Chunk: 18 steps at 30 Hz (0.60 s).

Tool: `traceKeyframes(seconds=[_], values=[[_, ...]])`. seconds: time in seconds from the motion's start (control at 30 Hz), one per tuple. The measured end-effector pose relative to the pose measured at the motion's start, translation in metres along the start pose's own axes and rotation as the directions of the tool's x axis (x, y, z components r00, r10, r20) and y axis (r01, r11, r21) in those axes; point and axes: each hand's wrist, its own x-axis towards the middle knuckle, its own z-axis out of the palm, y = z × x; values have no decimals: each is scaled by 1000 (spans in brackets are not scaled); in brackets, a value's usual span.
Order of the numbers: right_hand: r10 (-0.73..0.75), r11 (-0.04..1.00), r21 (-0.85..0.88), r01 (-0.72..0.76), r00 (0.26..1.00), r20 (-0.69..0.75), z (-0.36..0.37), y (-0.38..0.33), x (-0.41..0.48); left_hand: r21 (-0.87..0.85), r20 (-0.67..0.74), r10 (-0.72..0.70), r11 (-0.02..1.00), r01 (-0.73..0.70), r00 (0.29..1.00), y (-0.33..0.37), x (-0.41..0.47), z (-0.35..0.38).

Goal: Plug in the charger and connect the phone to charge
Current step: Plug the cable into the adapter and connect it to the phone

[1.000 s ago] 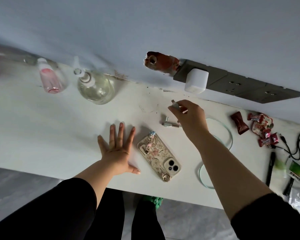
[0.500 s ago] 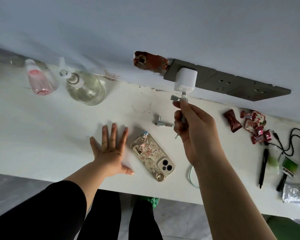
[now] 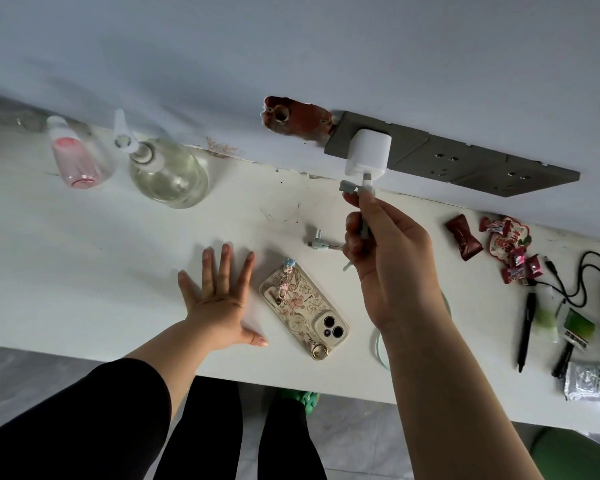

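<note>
Upper left of frame: small pink-tinted bottle (image 3: 72,161) and round clear pump bottle (image 3: 168,171), side by side on white counter (image 3: 84,258). Upper centre: broken patch of wall (image 3: 297,116), reddish. Centre: small grey connector piece (image 3: 321,240), lying flat. Right side: red wrapped sweets (image 3: 492,244) in a loose cluster; below them black pen (image 3: 525,332), black cord (image 3: 575,282), green packet (image 3: 577,329) and silver sachet (image 3: 584,382).

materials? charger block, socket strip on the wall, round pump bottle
Charger block: likely matte white plastic, with even tone and rounded edges.
Socket strip: grey plastic by the look, flat panels with seams, no shine.
Pump bottle: clear body, glass or hard plastic, cannot tell which; white pump looks plastic.
</note>
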Motion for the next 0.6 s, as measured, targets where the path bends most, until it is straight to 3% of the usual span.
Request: traceKeyframes(seconds=[0.6], values=[[29,992,122,-27,999,-13,8,-2,7,2,2,0,1000,-1,1000,1,-3,-2]])
